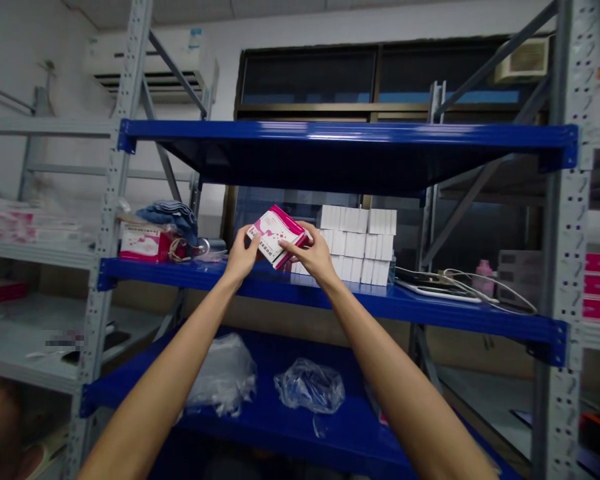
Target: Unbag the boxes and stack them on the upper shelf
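Between my two hands, a small pink-and-white printed carton (276, 235) is held up tilted in front of the middle blue shelf. My left hand (243, 255) grips its left side, thumb on the near face. On its right side, my right hand (316, 255) is wrapped round the edge with the thumb lying across the front. Just behind and to the right, stacked white boxes (360, 241) stand in rows on the middle shelf (260, 283). The fingers behind the carton are partly hidden.
A pink-and-white box (141, 243) with folded blue cloth (173, 219) sits at the left of the shelf. A tablet-like device with white cables (443, 287) and a pink bottle (484, 277) are at the right. Clear plastic bags (310, 385) lie below. Metal posts (563, 267) flank the shelves.
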`<state>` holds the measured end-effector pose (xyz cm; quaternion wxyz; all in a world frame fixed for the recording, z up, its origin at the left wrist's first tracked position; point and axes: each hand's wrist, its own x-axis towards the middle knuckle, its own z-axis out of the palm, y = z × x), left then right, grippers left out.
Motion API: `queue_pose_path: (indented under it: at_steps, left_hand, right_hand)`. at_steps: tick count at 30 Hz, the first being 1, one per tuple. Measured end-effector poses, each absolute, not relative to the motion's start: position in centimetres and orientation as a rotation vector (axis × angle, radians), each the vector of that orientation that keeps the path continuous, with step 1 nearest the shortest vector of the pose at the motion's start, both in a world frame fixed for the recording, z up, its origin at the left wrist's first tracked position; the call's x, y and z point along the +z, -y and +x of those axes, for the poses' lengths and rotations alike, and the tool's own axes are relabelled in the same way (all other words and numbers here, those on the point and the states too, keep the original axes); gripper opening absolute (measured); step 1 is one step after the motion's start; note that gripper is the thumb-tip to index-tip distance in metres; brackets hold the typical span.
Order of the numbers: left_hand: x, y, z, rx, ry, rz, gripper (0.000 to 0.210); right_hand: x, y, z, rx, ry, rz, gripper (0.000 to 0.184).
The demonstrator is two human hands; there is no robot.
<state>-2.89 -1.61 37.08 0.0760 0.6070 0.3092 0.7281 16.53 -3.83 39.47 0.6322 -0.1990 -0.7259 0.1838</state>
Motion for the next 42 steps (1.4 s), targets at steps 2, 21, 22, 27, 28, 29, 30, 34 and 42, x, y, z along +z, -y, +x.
queue_pose_path:
  at_steps: [2,21,22,27,28,29,30,34,42]
  left_hand:
    - [36.9,-0.1,-3.6,2.025,-1.298,1.883,0.048]
    - [35.7,-2.1,-6.0,1.491,-0.675,1.999,0.106]
    - [35.7,-2.4,-5.9,1.528,-0.709,1.945,0.105]
    - [35.8,-4.4,-5.5,1.695,-1.072,1.754,0.095]
    - [35.9,-4.7,-5.5,1.701,-1.165,1.797,0.089]
    - [36.1,-5.1,-5.5,1.693,-1.266,1.861,0.081]
    - [36.2,-5.4,-5.5,1.671,-1.366,1.929,0.073]
    - [36.9,-6.6,-5.4,1.531,-1.525,2.109,0.054]
    - [37.6,-8.5,-3.8,1.313,-1.648,2.319,0.057]
  right_hand:
    - [39.0,2.0,15.0,0.405,1.627,-0.587,0.076]
    - [37.5,-4.3,13.7,0.567,1.691,-0.585,0.062]
    - [37.5,-4.6,13.8,0.585,1.692,-0.585,0.060]
    - [37.4,-5.2,14.1,0.594,1.704,-0.677,0.050]
    - [37.4,-5.3,14.1,0.600,1.709,-0.680,0.049]
    - [37.3,-5.3,14.1,0.608,1.723,-0.680,0.048]
    - [37.3,-5.4,14.0,0.618,1.742,-0.682,0.047]
    - [37.2,-6.2,13.8,0.622,1.789,-0.738,0.043]
    - [36.8,-8.1,14.0,0.599,1.786,-0.861,0.032]
